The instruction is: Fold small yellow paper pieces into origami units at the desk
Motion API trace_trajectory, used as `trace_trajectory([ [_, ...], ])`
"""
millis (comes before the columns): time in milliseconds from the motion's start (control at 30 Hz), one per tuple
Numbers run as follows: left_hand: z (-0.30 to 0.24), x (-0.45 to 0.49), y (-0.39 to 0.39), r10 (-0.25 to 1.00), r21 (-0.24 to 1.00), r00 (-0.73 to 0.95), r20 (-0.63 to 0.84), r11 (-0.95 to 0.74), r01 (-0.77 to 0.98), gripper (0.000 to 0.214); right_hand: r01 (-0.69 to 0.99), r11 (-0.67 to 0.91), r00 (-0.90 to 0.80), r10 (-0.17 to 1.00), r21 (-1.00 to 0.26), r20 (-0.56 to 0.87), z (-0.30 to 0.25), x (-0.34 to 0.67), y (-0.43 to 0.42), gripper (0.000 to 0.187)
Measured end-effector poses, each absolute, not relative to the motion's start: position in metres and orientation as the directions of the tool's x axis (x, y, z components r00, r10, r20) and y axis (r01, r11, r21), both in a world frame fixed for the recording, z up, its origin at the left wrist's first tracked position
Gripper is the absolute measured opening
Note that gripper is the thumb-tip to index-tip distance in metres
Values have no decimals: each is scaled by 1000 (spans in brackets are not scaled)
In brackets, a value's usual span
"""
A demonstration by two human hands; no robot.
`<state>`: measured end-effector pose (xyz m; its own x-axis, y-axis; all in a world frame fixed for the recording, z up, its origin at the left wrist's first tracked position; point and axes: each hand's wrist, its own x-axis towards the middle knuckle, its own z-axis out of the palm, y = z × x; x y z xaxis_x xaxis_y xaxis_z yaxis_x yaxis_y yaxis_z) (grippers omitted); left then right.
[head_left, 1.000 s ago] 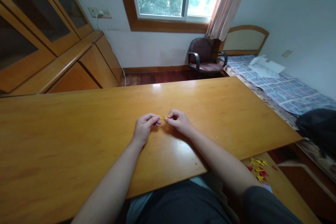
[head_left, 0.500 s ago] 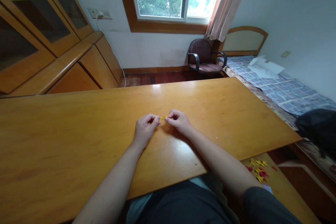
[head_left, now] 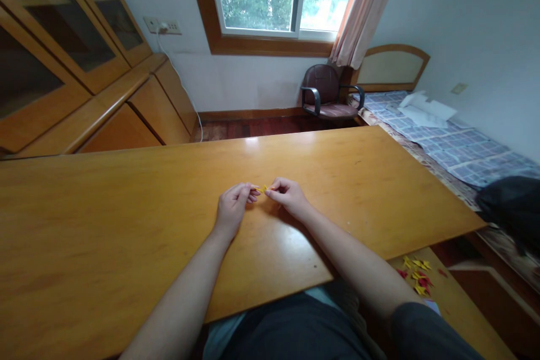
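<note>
A small yellow paper crane is held just above the wooden table, its pointed folds showing between my hands. My left hand is closed, thumb and fingertips pinching the left end. From the other side, my right hand grips the right end between thumb and forefinger. The fingers cover much of the folded paper. On a lower surface by my right forearm lie several more yellow paper cranes and red ones.
A glass-fronted cabinet stands on the left. Beyond the table's far edge is a brown armchair. A bed with a checked cover runs along the right, with a black bag on its near part.
My left hand's fingers have shifted slightly on the yellow paper crane, with the thumb now lying closer along the forefinger. My right hand stays almost in place, still pinching it.
</note>
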<state>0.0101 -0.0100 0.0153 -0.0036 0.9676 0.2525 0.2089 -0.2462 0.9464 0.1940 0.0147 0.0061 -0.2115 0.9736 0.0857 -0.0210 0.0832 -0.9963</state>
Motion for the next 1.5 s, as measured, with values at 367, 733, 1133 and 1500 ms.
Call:
trace_trajectory([
  [367,15,14,-10,955,912,58,290,-294,286,22,-70,102,-208,971,-992,115,9,193,13,31],
  [733,13,9,-8,924,855,42,380,-368,366,16,79,289,-197,943,-954,269,1,197,16,21],
  [1133,14,10,-8,940,886,44,337,-333,324,17,137,360,-197,923,-923,331,6,197,16,24],
  [1500,10,14,-9,960,910,-5,279,-263,321,27,123,279,-177,950,-952,256,5,188,11,27],
])
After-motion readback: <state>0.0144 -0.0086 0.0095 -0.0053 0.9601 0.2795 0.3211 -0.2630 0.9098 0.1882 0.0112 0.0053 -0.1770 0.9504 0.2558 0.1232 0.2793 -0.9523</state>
